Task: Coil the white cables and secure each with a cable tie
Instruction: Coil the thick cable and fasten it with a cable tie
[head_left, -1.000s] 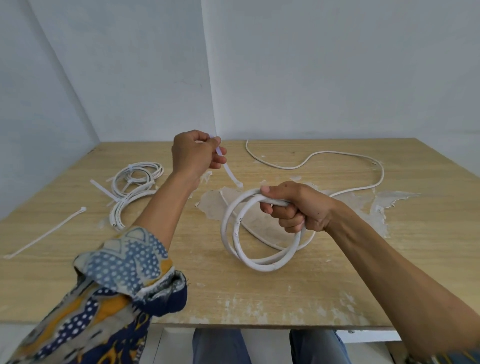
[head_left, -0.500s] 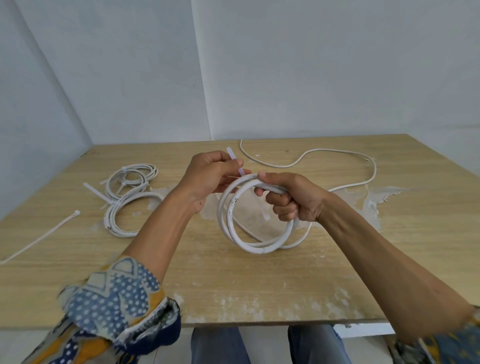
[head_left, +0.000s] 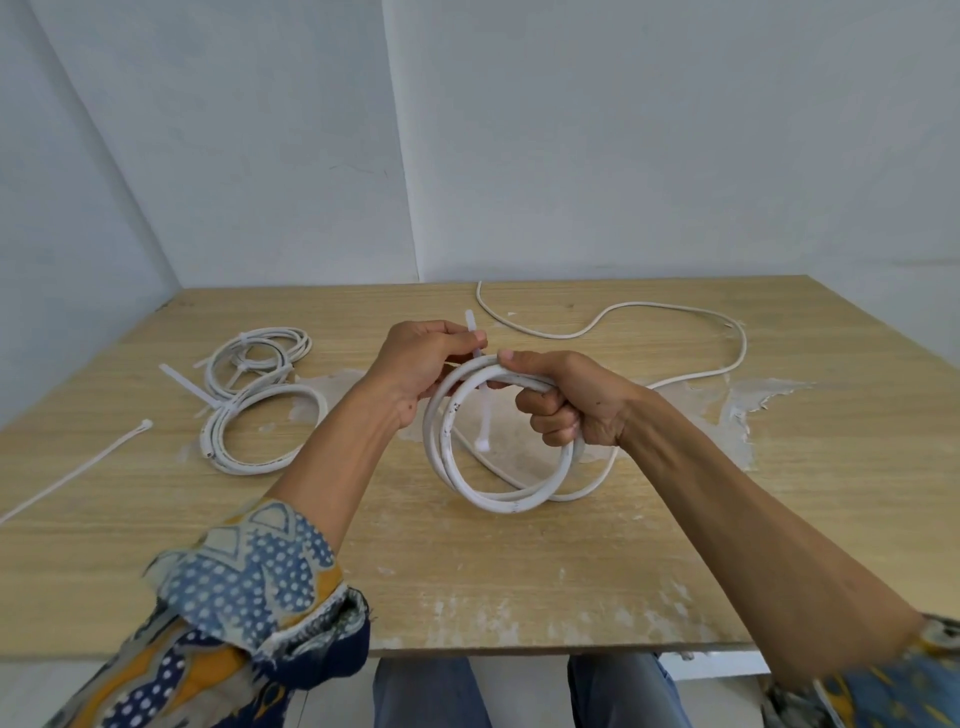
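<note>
- Coil of thick white round cable (head_left: 498, 500): being held upright over pale wooden table (head_left: 467, 597), loose tail trailing across it.
- Right hand (head_left: 566, 400): gripping coil's top, fingers curling round it.
- Left hand (head_left: 421, 364): pinching thin white plastic cable tie (head_left: 485, 421) hanging inside coil.
- Lying at left: two tied white cable coils (head_left: 228, 402), spare long white tie (head_left: 78, 470).

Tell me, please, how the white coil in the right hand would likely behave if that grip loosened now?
It would probably spring open: the coil has its wide, round loops gathered only by the right hand. It looks fairly stiff, standing upright without sagging. It seems light, since one hand supports it while the left hand pinches the cable tie.
</note>
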